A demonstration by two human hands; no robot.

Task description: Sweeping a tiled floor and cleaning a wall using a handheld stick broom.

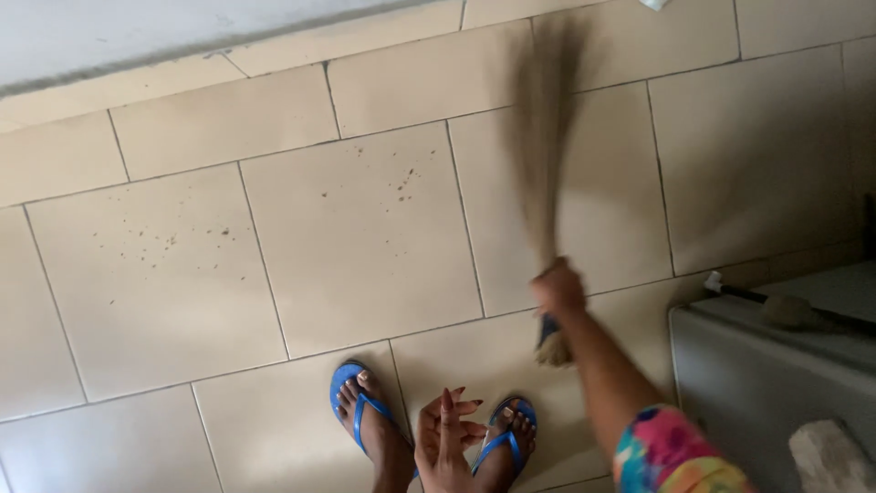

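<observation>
Sweeping beige floor tiles point(365, 237) with a handleless bundle broom point(545, 137), feet in blue flip-flops point(358, 406).

Right hand point(558, 290) clenched around the bound end of the broom, bristles blurred and fanned over the tiles toward the wall. Left hand point(444, 436) free, fingers spread loose above the feet, holding nothing. Dark specks of dirt point(164, 239) lying well left of the bristles, likely to be scattered or missed by too quick a flick. Grey box point(757, 383) close by the right elbow, easily knocked on the backswing.
</observation>
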